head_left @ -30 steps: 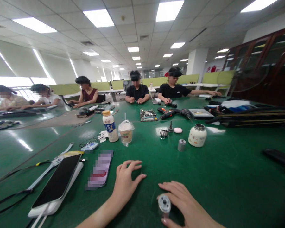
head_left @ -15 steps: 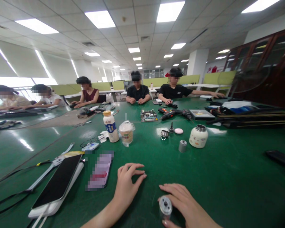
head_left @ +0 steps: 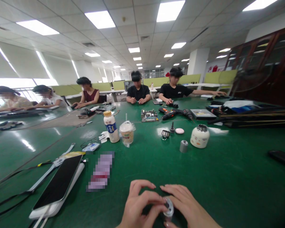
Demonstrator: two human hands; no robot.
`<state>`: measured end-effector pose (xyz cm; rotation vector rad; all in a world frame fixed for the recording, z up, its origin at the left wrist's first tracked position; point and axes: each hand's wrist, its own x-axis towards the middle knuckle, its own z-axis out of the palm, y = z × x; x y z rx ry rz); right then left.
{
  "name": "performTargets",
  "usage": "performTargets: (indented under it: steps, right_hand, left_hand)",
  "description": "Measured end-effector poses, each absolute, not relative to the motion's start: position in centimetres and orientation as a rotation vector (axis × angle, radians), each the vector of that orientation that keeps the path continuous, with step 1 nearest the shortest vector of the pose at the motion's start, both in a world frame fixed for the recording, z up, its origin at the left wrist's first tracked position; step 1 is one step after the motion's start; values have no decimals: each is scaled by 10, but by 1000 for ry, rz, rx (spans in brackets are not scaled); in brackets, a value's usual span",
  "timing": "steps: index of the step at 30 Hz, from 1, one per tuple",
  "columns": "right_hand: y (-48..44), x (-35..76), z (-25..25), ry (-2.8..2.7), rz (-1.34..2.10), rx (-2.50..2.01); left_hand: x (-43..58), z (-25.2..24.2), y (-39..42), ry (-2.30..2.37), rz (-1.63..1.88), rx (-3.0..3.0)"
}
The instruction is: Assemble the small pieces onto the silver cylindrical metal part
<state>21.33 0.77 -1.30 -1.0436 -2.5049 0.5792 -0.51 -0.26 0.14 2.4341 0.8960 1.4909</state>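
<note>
At the bottom middle of the view, both my hands meet on a small silver metal cylinder (head_left: pixel 168 207) standing on the green table (head_left: pixel 216 177). My right hand (head_left: pixel 187 209) wraps it from the right, fingers curled over its top. My left hand (head_left: pixel 140 207) reaches in from the left, and its fingertips pinch at the cylinder's top face. The lower part of the cylinder is hidden by my fingers.
To the left lie a phone on a white power bank (head_left: pixel 58 186) with cables and a blurred card (head_left: pixel 101 171). Farther off stand a milk bottle (head_left: pixel 111 126), a lidded cup (head_left: pixel 126 133), a white jar (head_left: pixel 199 136), a small grey cap (head_left: pixel 183 146), a circuit board (head_left: pixel 148 115) and a drill (head_left: pixel 174 114). Several people sit at the far side.
My left hand has left the bare table and moved right onto the cylinder's top. My right hand has kept its hold, and the cylinder has shifted slightly right.
</note>
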Motion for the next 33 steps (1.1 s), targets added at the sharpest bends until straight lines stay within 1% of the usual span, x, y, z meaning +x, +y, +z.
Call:
performTargets:
  steps: [10, 20, 33]
  right_hand:
    - [5, 210, -7, -2510, 586, -1076]
    - [6, 211, -11, -2483, 576, -1070]
    - [3, 208, -5, -2474, 567, -1071]
  left_hand:
    - [-2, 4, 0, 922, 1517, 2440]
    - [-4, 8, -1, 918, 1554, 2600]
    - [-3, 9, -1, 798, 1562, 2720]
